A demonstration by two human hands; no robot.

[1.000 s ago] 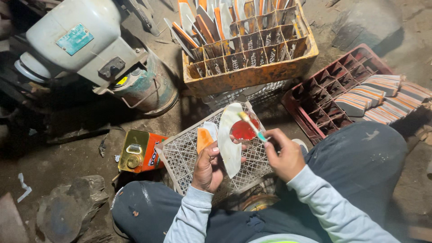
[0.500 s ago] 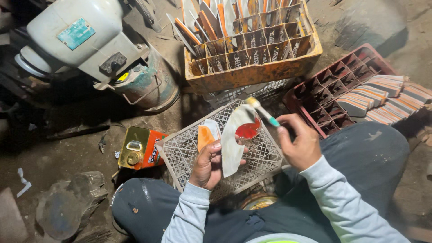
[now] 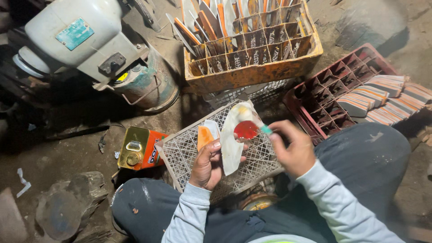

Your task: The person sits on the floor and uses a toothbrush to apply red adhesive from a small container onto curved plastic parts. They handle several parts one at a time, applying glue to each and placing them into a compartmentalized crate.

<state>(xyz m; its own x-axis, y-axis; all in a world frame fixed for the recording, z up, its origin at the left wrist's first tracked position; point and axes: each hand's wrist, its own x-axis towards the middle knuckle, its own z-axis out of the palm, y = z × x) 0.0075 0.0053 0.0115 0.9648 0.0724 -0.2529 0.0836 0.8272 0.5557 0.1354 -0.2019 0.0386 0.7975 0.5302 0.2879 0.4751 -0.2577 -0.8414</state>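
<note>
The left hand (image 3: 208, 164) grips a pale curved blade-shaped piece (image 3: 231, 139); the right hand (image 3: 292, 150), pinching a green-handled brush (image 3: 263, 129) – has returned from one o'clock, spreading red paint (image 3: 246, 130) again.

The left hand (image 3: 208, 165) is covering the lower end of the pale curved blade (image 3: 231, 143), and its palm side is facing away. The right hand (image 3: 292, 150) is hiding most of the teal-handled brush (image 3: 264, 129), so its grip there isn't readable. The orange crate (image 3: 252, 74) is running off the top edge, cutting its upright pieces short. The grey machine (image 3: 81, 40) is getting cropped at left.
</note>
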